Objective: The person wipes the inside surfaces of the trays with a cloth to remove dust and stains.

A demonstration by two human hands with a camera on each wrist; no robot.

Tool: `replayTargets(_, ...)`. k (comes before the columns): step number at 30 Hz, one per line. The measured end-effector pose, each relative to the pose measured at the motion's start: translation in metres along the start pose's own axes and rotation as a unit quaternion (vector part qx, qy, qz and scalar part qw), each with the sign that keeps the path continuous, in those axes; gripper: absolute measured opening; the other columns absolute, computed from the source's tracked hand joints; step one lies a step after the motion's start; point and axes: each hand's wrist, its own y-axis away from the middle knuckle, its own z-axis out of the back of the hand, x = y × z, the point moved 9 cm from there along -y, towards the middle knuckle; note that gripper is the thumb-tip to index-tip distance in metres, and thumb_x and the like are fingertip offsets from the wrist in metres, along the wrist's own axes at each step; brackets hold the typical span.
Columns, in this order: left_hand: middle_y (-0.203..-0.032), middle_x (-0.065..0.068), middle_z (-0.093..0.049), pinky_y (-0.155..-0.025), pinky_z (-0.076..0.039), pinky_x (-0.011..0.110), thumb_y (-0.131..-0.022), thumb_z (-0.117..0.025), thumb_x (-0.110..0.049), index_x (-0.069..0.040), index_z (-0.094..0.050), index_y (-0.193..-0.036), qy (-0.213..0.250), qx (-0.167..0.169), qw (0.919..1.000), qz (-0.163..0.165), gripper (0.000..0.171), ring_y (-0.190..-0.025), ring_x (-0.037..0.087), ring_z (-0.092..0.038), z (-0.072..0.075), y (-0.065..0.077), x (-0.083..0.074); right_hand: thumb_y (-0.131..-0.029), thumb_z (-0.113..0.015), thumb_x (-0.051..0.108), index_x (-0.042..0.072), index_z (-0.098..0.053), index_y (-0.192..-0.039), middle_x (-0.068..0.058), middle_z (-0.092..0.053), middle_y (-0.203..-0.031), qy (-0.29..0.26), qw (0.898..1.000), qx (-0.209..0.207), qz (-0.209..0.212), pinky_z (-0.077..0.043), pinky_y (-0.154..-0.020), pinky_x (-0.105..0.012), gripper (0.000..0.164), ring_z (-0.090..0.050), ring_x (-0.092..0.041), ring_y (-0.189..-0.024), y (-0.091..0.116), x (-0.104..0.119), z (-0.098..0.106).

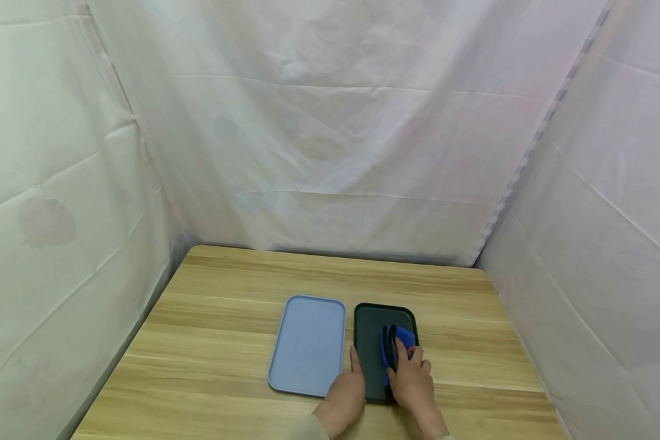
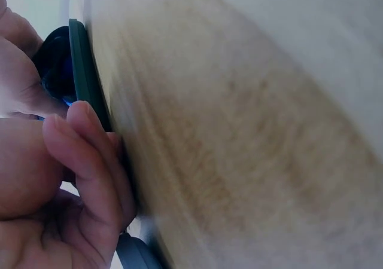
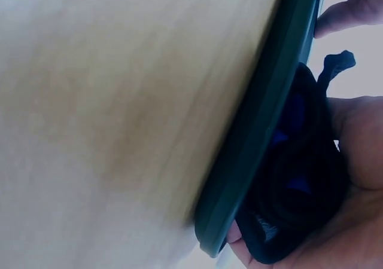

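In the head view, a folded blue fabric piece with black edging lies on the right half of a dark green tray. My right hand holds it from the near side, thumb on its left and fingers on its right. The right wrist view shows the fabric rolled into loops, with a small black tab sticking up. My left hand is at the green tray's left edge, index finger stretched along the rim and the other fingers bent, as the left wrist view shows.
A light blue tray lies just left of the green one, a narrow gap between them. Both are on a wood-grain table. Pale fabric sheets hang behind the table and along both sides.
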Motion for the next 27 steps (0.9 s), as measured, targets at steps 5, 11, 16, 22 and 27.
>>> replayTargets(5,-0.052,0.004,-0.051,-0.043,-0.041,0.024,-0.08,-0.074,-0.013,0.012,-0.015,-0.149,0.006,0.009,0.9999,-0.002,0.095,-0.042,0.011,-0.047,0.001,0.0,0.0,-0.088,-0.068,0.027,0.015,-0.036,-0.149,-0.022,-0.037,-0.128,-0.002,1.0,-0.004,0.008,-0.043,-0.061,-0.042,0.07,-0.044,-0.037,-0.096,-0.003,0.002,0.002)
replayTargets(11,-0.054,0.005,-0.053,-0.043,-0.042,0.026,-0.079,-0.075,-0.014,0.012,-0.016,-0.149,-0.003,0.002,1.0,-0.003,0.095,-0.044,0.012,-0.048,0.001,0.0,-0.001,-0.089,-0.067,0.028,0.014,-0.036,-0.149,-0.023,-0.037,-0.129,0.0,1.0,-0.001,0.007,-0.045,-0.061,-0.045,0.07,-0.046,-0.041,-0.099,-0.01,0.003,0.004)
replayTargets(16,-0.054,0.006,-0.053,-0.044,-0.042,0.026,-0.08,-0.073,-0.013,0.012,-0.018,-0.149,-0.009,-0.003,1.0,-0.002,0.092,-0.044,0.013,-0.048,0.001,0.0,-0.001,-0.088,-0.068,0.026,0.013,-0.036,-0.149,-0.025,-0.037,-0.128,-0.005,1.0,0.003,0.009,-0.045,-0.06,-0.045,0.069,-0.045,-0.042,-0.098,-0.015,0.003,0.006)
replayTargets(22,-0.052,0.004,-0.051,-0.042,-0.04,0.025,-0.08,-0.073,-0.014,0.013,-0.019,-0.148,-0.021,-0.01,0.9996,-0.014,0.091,-0.042,0.012,-0.046,0.003,0.001,-0.003,-0.089,-0.067,0.026,0.013,-0.035,-0.149,-0.025,-0.035,-0.129,-0.009,1.0,0.005,0.009,-0.045,-0.064,-0.047,0.069,-0.044,-0.042,-0.1,-0.021,0.003,0.005)
replayTargets(27,-0.051,0.003,-0.05,-0.042,-0.04,0.025,-0.079,-0.075,-0.015,0.013,-0.019,-0.148,-0.019,-0.007,0.9997,-0.014,0.093,-0.042,0.011,-0.045,0.003,0.001,-0.002,-0.089,-0.066,0.026,0.013,-0.034,-0.15,-0.025,-0.034,-0.13,-0.009,1.0,0.006,0.009,-0.045,-0.067,-0.049,0.07,-0.043,-0.044,-0.103,-0.026,0.005,0.005)
